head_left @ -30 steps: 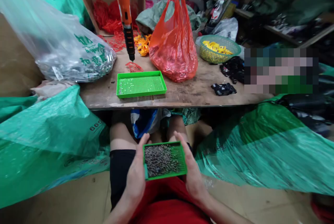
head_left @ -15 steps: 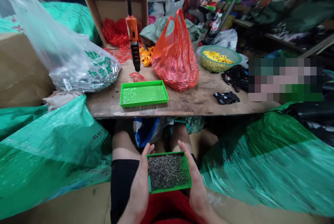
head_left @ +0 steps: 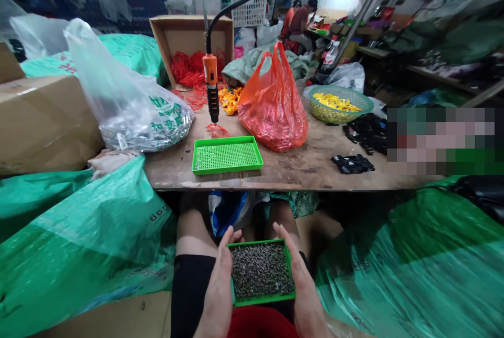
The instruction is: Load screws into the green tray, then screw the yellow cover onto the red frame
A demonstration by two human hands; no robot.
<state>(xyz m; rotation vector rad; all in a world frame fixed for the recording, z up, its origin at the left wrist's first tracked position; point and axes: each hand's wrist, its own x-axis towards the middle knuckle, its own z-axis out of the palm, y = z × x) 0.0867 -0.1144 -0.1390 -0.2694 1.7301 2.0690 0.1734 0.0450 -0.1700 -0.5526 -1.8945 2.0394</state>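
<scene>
A small green tray [head_left: 294, 296] full of small dark metal pieces [head_left: 260, 270] is held over my lap, below the table's front edge. My left hand [head_left: 221, 280] presses on its left side and my right hand [head_left: 301, 277] on its right side, with the fingers pointing forward. On the table lies a larger green perforated tray [head_left: 227, 169] with a few tiny pieces at its left end. Above and behind that tray an orange and black electric screwdriver [head_left: 211, 83] hangs from a cable, over a small red netted piece [head_left: 217, 130].
On the wooden table [head_left: 291, 172] stand a clear bag [head_left: 151, 117] at left, a red bag [head_left: 273, 112], a basket of yellow pieces [head_left: 340, 104] and black parts [head_left: 352, 164]. Green sacks [head_left: 98, 243] flank my legs. Two people sit far back.
The view has shifted, so the table and its things appear lower and further right. The metal pieces have spread over the small tray's right end, which showed bare mesh before. Both hands still hold it.
</scene>
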